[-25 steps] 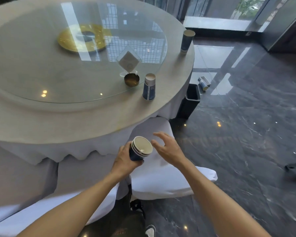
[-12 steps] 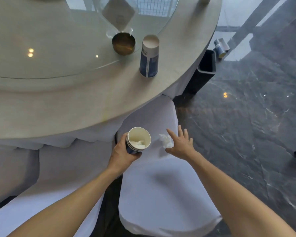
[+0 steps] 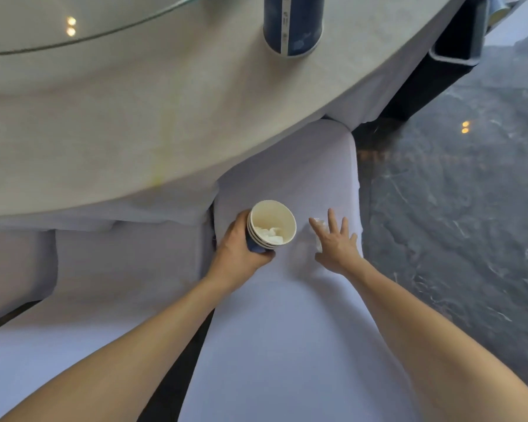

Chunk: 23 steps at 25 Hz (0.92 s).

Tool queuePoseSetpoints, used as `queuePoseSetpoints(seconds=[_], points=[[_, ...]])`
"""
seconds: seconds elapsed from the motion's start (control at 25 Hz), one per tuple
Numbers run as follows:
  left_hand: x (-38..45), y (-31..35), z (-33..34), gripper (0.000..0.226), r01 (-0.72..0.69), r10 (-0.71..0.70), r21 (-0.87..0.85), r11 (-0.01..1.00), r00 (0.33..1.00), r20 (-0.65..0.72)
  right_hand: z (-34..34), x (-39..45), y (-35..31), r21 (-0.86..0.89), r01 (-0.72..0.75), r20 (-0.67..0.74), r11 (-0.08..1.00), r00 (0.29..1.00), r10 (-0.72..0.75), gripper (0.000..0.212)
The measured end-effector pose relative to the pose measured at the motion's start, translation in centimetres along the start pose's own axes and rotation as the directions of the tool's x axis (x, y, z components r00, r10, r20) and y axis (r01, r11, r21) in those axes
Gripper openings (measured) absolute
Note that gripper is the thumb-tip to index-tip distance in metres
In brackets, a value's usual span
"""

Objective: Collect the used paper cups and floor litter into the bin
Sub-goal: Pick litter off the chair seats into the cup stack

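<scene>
My left hand (image 3: 238,248) grips a stack of nested blue paper cups (image 3: 272,225), tilted toward me, with crumpled white tissue inside the top one. My right hand (image 3: 336,242) lies with fingers spread on a white chair seat (image 3: 290,330), over a crumpled white tissue (image 3: 319,224) that shows beside the index finger. I cannot tell whether the fingers have hold of it. Another blue paper cup (image 3: 293,28) stands upright near the table's edge. The black bin (image 3: 451,41) stands on the floor at the upper right, partly behind the tablecloth.
The round table (image 3: 119,117) with a glass turntable (image 3: 73,22) fills the upper left. A second white-covered chair (image 3: 89,300) stands left of the first. Dark marble floor (image 3: 470,223) lies to the right.
The view has dropped closer to the chair. My right hand has come down flat onto the tissue on the seat. My left hand keeps the cup stack beside it.
</scene>
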<state>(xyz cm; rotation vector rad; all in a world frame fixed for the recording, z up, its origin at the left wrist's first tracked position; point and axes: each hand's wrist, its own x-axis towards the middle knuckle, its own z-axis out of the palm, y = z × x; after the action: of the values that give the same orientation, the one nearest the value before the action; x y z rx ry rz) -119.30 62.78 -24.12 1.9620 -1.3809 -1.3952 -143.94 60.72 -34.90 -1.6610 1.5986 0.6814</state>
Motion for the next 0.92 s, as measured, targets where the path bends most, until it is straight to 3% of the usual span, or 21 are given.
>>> queuePoseSetpoints(seconds=[0.08, 0.2, 0.32, 0.4, 0.48, 0.6, 0.72, 0.8, 0.92], points=[[0.2, -0.8, 1.1, 0.080, 0.029, -0.029, 0.009, 1.000, 1.000, 0.005, 1.6, 0.8, -0.2, -0.041, 0.021, -0.043, 0.999, 0.999, -0.023, 0.089], [0.0, -1.1, 2.4, 0.082, 0.040, -0.042, 0.031, 0.999, 0.999, 0.033, 2.6, 0.9, -0.1, -0.044, 0.071, -0.100, 0.997, 0.992, -0.075, 0.062], [-1.0, -0.3, 2.4, 0.081, 0.045, -0.049, 0.047, 0.998, 0.997, 0.067, 1.6, -0.5, -0.2, 0.116, 0.039, -0.003, 0.992, 0.999, -0.039, 0.032], [-1.9, 1.2, 1.9, 0.079, 0.040, -0.044, 0.062, 0.997, 0.997, 0.068, -0.6, -2.5, -0.5, 0.321, -0.026, -0.083, 0.947, 0.995, 0.056, 0.022], [-2.9, 3.2, 1.1, 0.078, 0.020, -0.024, 0.067, 0.998, 0.997, 0.070, -4.5, -5.6, -1.3, 0.538, -0.035, -0.170, 0.842, 0.974, 0.149, 0.021], [-4.8, 7.1, -0.5, 0.080, -0.017, 0.009, 0.081, 0.997, 0.995, 0.101, -11.0, -10.8, -2.5, 0.695, 0.056, -0.290, 0.717, 0.934, 0.209, 0.025], [-6.9, 10.6, -2.2, 0.081, -0.077, 0.072, 0.061, 0.995, 0.994, 0.085, -16.5, -16.2, -4.1, 0.725, 0.239, -0.439, 0.646, 0.883, 0.167, 0.029], [-8.6, 12.8, -3.4, 0.080, -0.121, 0.119, 0.031, 0.992, 0.991, 0.063, -19.3, -20.3, -5.5, 0.674, 0.327, -0.548, 0.663, 0.823, 0.151, 0.031], [-10.7, 14.8, -4.2, 0.080, -0.158, 0.158, 0.014, 0.987, 0.987, 0.043, -21.3, -25.7, -7.1, 0.644, 0.429, -0.629, 0.633, 0.768, 0.118, 0.021]])
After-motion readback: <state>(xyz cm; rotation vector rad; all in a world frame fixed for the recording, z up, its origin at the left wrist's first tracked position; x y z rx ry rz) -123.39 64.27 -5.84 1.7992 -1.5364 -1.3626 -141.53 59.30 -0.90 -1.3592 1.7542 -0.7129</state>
